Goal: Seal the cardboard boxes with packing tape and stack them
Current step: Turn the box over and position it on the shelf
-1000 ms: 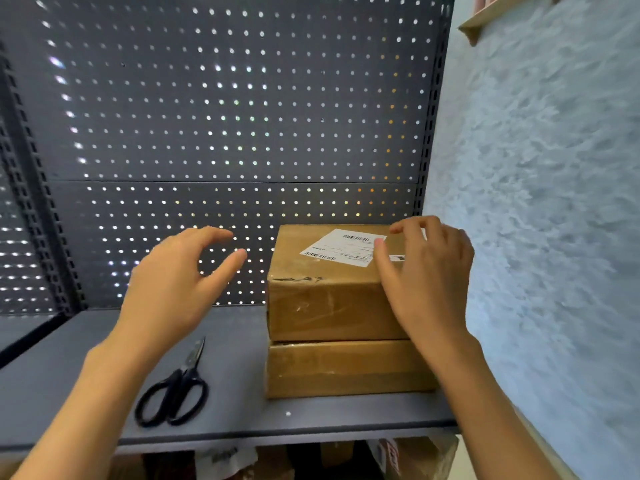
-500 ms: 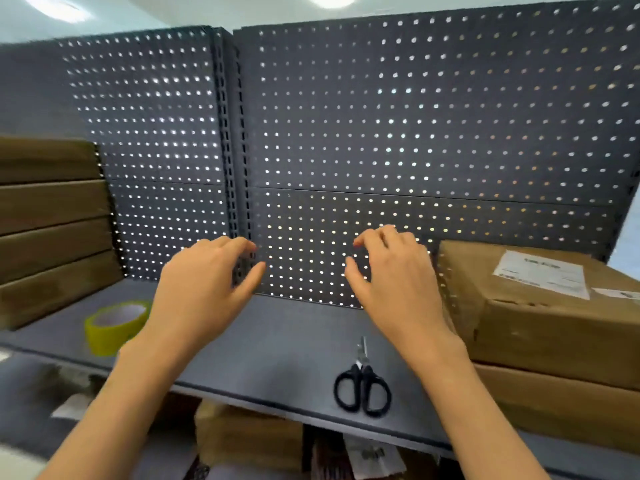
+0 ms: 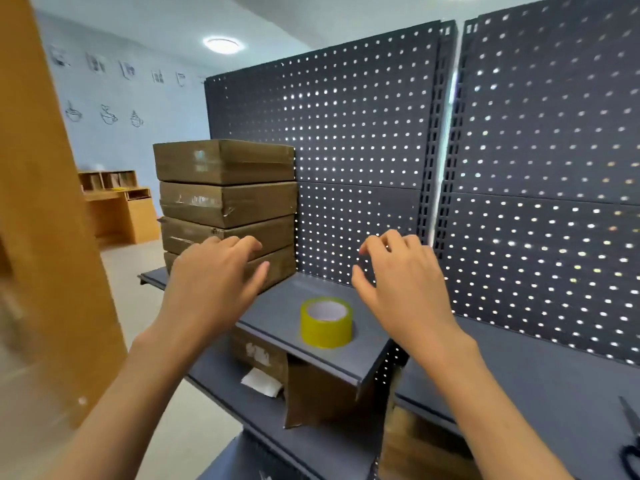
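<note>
A stack of several flat cardboard boxes (image 3: pixel 225 199) stands at the left end of the dark shelf (image 3: pixel 346 355), against the pegboard. A roll of yellow packing tape (image 3: pixel 326 322) lies flat on the shelf to the right of the stack. My left hand (image 3: pixel 214 282) hovers in front of the lowest boxes, fingers apart and empty; whether it touches them I cannot tell. My right hand (image 3: pixel 398 289) is raised above and to the right of the tape, fingers curled loosely, holding nothing.
Black scissors (image 3: pixel 630 441) lie on the neighbouring shelf at the far right edge. More cardboard boxes (image 3: pixel 311 389) sit on the lower shelf. A dark pegboard (image 3: pixel 381 133) backs the shelves. A wooden panel (image 3: pixel 45 202) fills the left side.
The view has swung left, away from the two labelled boxes and past the scissors. The tape roll and the tall box stack are now in front of me. Both hands stay empty.
</note>
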`<action>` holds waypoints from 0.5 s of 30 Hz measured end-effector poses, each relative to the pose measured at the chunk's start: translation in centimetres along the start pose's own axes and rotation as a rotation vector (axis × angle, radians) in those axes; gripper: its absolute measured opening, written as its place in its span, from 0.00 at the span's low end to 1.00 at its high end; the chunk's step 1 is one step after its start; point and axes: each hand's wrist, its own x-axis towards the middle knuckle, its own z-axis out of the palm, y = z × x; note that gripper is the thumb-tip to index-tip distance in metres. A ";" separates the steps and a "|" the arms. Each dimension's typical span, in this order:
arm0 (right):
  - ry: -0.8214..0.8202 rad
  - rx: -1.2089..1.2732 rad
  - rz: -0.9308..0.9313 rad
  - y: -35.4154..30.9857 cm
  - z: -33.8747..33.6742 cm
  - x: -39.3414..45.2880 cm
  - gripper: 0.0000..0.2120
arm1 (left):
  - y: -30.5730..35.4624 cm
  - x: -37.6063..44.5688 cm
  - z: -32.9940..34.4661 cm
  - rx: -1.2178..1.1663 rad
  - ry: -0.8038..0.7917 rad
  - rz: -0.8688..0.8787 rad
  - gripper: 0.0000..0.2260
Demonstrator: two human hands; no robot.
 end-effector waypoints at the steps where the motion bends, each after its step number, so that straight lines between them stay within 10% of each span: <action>1: -0.005 0.009 -0.017 -1.4 0.7 0.8 0.09 | -1.4 0.0 0.0 0.000 -0.001 -0.018 0.12; 15: 0.001 0.108 -0.157 -13.0 9.6 12.3 0.11 | -16.0 6.1 2.9 0.118 0.095 -0.075 0.14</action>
